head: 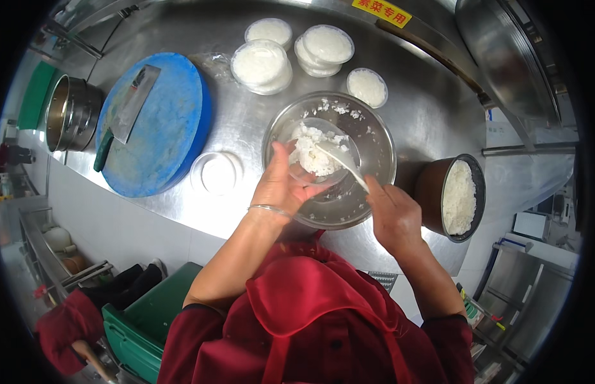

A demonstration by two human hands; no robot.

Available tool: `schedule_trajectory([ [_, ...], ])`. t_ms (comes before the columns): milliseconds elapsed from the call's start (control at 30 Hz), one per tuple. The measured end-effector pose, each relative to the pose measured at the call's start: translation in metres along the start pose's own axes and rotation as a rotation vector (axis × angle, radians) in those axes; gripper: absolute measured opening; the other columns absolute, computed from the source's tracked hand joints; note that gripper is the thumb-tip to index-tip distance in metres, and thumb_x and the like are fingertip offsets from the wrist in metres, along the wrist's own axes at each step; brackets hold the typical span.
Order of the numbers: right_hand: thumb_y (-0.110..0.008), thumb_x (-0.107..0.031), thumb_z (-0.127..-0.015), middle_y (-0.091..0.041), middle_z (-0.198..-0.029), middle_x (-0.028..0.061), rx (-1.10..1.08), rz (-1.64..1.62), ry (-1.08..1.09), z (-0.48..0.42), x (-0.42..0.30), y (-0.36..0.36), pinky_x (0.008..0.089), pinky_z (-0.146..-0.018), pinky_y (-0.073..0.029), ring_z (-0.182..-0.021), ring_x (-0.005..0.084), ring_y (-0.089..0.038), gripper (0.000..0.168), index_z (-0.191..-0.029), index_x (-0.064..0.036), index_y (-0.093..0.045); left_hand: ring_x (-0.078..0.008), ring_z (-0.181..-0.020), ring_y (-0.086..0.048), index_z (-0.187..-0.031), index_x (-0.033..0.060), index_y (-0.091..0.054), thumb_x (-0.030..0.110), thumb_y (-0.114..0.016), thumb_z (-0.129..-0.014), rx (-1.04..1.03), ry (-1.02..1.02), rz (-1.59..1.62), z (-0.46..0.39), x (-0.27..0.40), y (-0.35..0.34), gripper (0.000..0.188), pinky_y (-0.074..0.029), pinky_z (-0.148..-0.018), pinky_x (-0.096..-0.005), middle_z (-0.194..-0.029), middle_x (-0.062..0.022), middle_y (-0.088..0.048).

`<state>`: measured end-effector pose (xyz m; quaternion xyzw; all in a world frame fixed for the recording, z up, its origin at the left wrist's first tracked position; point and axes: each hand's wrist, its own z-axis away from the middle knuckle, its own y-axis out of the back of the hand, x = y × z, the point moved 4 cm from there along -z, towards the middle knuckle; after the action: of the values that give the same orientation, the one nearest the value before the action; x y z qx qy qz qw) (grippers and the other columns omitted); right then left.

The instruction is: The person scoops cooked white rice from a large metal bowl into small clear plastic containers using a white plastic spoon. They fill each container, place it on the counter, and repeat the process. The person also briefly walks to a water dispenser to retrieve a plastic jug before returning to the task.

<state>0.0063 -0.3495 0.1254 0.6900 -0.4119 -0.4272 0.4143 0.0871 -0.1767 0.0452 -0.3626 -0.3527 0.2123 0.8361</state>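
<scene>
My left hand (283, 185) holds a clear round plastic tub (348, 144) tilted over a large stainless steel bowl (384, 177). Cooked white rice (313, 156) lies in the tub. Gripped in my right hand (395, 211) is a pale rice paddle (348, 161), its blade against that rice. Grains cling to the bowl's inner wall, and its middle is partly hidden by the tub and my hands. To the right stands a brown cooker pot (429, 194) holding more white rice (459, 199).
Rice-filled tubs (259, 62) stand at the back, some stacked, with a single filled tub (367, 88) nearer the bowl. Clear tubs (215, 174) sit left of me. A cleaver (134, 105) rests on a blue round chopping block (175, 120). Behind me on the left are a green bin (134, 331) and another person (74, 326).
</scene>
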Motion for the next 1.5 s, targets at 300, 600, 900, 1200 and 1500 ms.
schedule_trajectory([
  [300,-0.068,-0.007,-0.079,-0.053,-0.070,0.0068,0.061,-0.039,0.050,-0.006,-0.003,0.011,0.0369,-0.051,-0.046,-0.060,0.0239,-0.057,0.039,-0.117,-0.002,-0.061,-0.0353,-0.128,-0.047,-0.144,0.0053,-0.027,0.061,-0.045,-0.090,-0.081,0.037,0.086,-0.003,0.001,0.009,0.080,-0.045,-0.100,-0.0564,-0.141,-0.0171,-0.043],
  [600,-0.067,-0.007,-0.078,-0.053,-0.068,0.0056,-0.092,0.000,0.113,-0.003,-0.025,0.004,0.0329,-0.050,-0.046,-0.057,0.0214,-0.056,0.037,-0.114,-0.002,-0.063,-0.0356,-0.129,-0.045,-0.144,0.0068,-0.028,0.061,-0.045,-0.090,-0.048,0.012,0.047,-0.004,0.004,0.017,0.079,-0.045,-0.101,-0.0560,-0.141,-0.0165,-0.044],
  [900,-0.062,-0.007,-0.089,-0.057,-0.067,0.0062,0.076,-0.513,-0.454,0.002,0.032,0.013,0.0273,-0.055,-0.043,-0.058,0.0151,-0.052,0.023,-0.109,0.003,-0.066,-0.0384,-0.134,-0.040,-0.147,0.0079,-0.027,0.074,-0.036,-0.085,-0.086,0.108,0.084,0.006,0.008,0.014,0.091,-0.040,-0.102,-0.0618,-0.147,-0.0153,-0.039],
  [1200,-0.065,-0.007,-0.085,-0.060,-0.069,0.0072,-0.024,-0.479,-0.444,0.020,0.047,0.005,0.0287,-0.055,-0.045,-0.056,0.0166,-0.054,0.023,-0.107,0.001,-0.067,-0.0396,-0.136,-0.036,-0.148,0.0081,-0.025,0.077,-0.042,-0.080,-0.067,0.162,0.042,0.010,0.012,0.014,0.098,-0.034,-0.104,-0.0633,-0.149,-0.0156,-0.036],
  [1500,-0.065,-0.006,-0.082,-0.062,-0.071,0.0123,0.057,-0.286,-0.337,0.017,0.044,0.014,0.0363,-0.053,-0.047,-0.059,0.0294,-0.059,0.018,-0.100,-0.004,-0.069,-0.0390,-0.133,-0.040,-0.147,0.0052,-0.025,0.083,-0.041,-0.075,-0.055,0.119,-0.026,0.005,0.022,0.026,0.108,-0.039,-0.102,-0.0619,-0.148,-0.0170,-0.037],
])
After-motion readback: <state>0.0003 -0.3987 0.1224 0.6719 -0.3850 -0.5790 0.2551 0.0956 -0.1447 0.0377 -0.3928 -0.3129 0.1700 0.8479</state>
